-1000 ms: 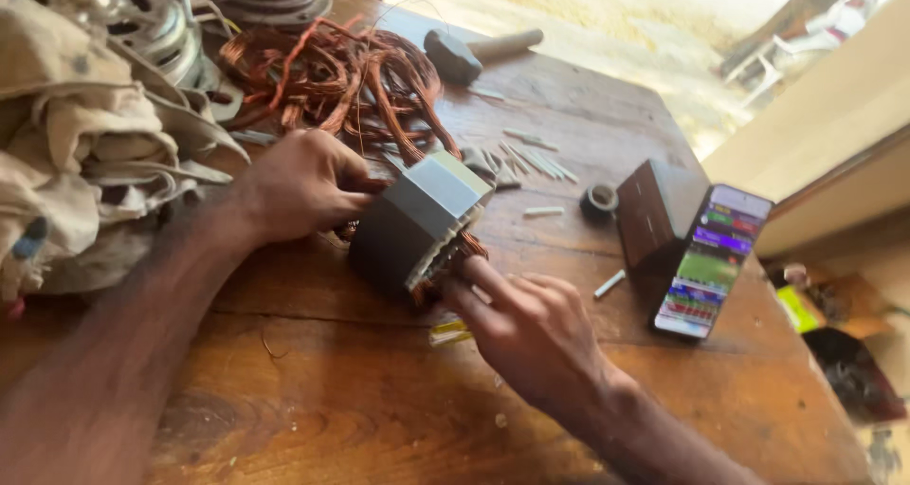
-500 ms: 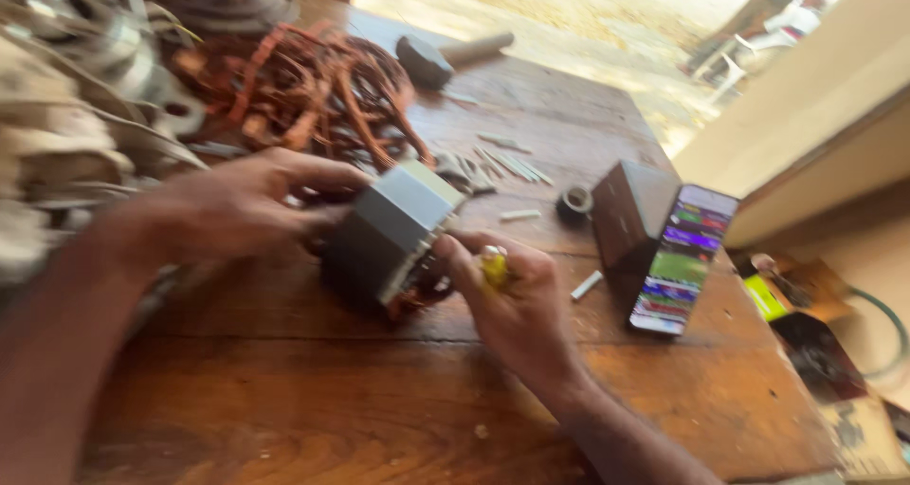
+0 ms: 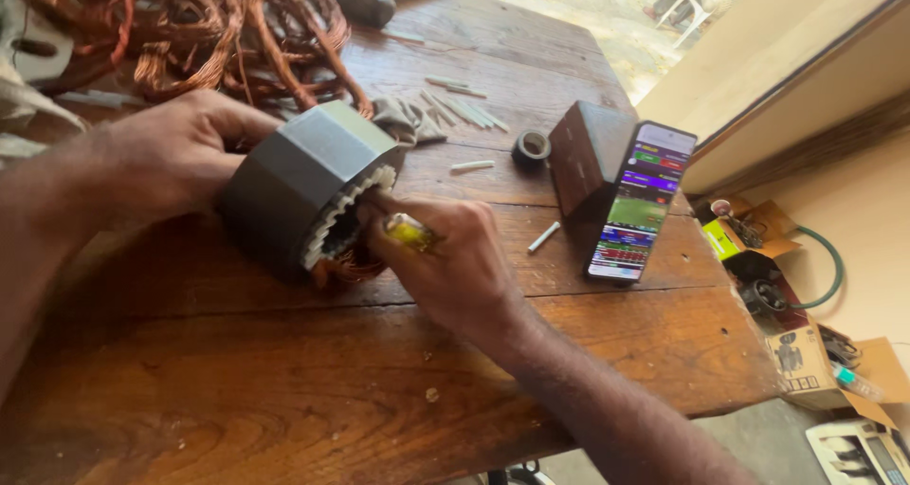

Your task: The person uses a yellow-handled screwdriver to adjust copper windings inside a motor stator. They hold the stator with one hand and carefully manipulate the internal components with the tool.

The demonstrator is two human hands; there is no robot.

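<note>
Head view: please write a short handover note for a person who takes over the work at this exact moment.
Left hand: grips the grey motor stator from behind, holding it tilted on the wooden table.
Right hand: at the stator's open toothed end, holding a small yellow-handled tool.
Nearby: copper wire pile behind; white slot strips, tape roll and phone to the right.
Done: copper wire already sits in the bore's lower part.
Left: strips on the table remain unused.
</note>
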